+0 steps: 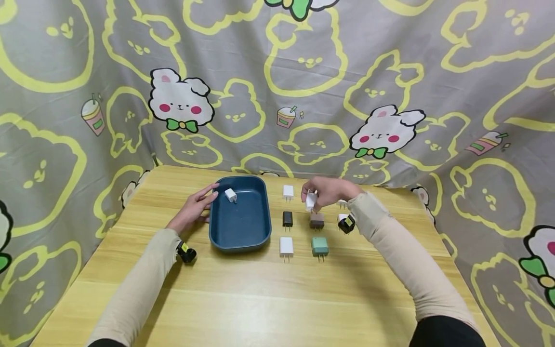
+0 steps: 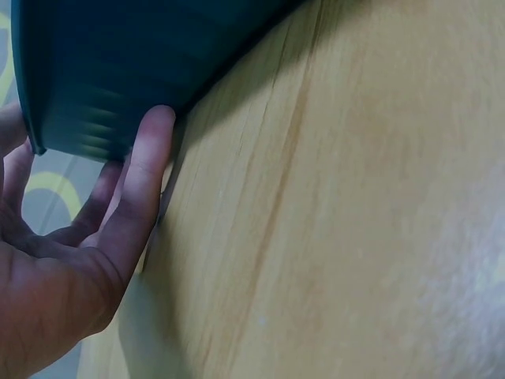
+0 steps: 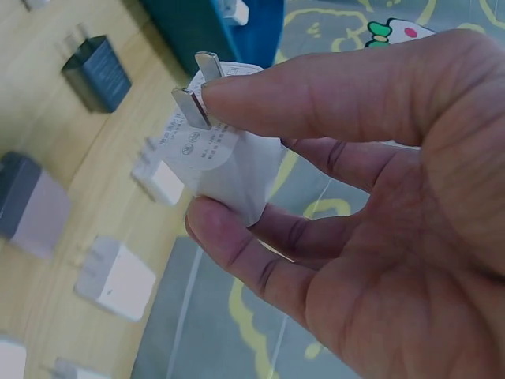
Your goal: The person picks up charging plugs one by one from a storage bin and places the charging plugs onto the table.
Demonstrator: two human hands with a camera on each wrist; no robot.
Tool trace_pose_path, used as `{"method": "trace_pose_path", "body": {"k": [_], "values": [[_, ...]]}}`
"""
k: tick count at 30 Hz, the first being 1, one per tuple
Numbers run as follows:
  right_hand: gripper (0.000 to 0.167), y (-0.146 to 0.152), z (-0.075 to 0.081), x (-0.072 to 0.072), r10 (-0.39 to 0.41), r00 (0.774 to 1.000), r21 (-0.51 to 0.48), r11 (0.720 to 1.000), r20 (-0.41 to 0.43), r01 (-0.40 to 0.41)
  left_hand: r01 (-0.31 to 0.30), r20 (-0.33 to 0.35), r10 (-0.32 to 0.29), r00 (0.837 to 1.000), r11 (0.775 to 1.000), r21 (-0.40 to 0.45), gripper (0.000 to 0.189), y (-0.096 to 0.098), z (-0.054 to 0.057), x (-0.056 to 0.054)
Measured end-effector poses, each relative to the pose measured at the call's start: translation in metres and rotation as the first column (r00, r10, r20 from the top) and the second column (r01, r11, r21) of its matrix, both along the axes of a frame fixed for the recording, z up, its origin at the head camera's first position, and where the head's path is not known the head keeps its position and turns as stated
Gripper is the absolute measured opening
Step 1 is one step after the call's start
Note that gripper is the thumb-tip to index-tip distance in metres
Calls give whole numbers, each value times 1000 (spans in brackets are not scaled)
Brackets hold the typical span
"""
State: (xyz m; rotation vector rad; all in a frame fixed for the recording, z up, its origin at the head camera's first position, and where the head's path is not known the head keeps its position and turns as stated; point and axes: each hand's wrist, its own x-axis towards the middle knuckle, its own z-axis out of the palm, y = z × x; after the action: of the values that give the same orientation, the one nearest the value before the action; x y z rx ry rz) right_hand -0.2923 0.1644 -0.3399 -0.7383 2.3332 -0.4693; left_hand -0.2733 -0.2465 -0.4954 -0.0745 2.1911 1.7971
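A white plug charger (image 1: 310,201) is pinched between the thumb and fingers of my right hand (image 1: 326,191), above the table. In the right wrist view, the two metal prongs of that charger (image 3: 229,150) point up and left. My left hand (image 1: 193,208) rests against the left side of a dark blue tray (image 1: 239,248), its fingers fairly straight. From the left wrist, one fingertip (image 2: 160,118) touches the tray's outer wall. Inside the tray lies another white charger (image 1: 231,194). A brown charger (image 1: 317,220) lies just below my right hand.
Right of the tray, a column holds a white charger (image 1: 288,192), a black charger (image 1: 287,218) and a larger white charger (image 1: 286,246). A green charger (image 1: 320,246) lies nearer me. More white chargers are partly hidden by my right wrist. A patterned curtain (image 1: 243,115) hangs behind the table.
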Motion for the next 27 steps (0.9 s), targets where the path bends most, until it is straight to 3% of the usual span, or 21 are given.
{"method": "trace_pose_path", "body": {"k": [14, 27], "values": [[30, 45, -18, 9, -30, 998, 22, 999, -55, 31, -13, -1, 13, 1000, 1000, 6, 62, -2, -3, 2], [30, 67, -33, 14, -75, 997, -11, 997, -16, 75, -14, 6, 13, 1000, 1000, 8, 61, 0, -2, -1]]}}
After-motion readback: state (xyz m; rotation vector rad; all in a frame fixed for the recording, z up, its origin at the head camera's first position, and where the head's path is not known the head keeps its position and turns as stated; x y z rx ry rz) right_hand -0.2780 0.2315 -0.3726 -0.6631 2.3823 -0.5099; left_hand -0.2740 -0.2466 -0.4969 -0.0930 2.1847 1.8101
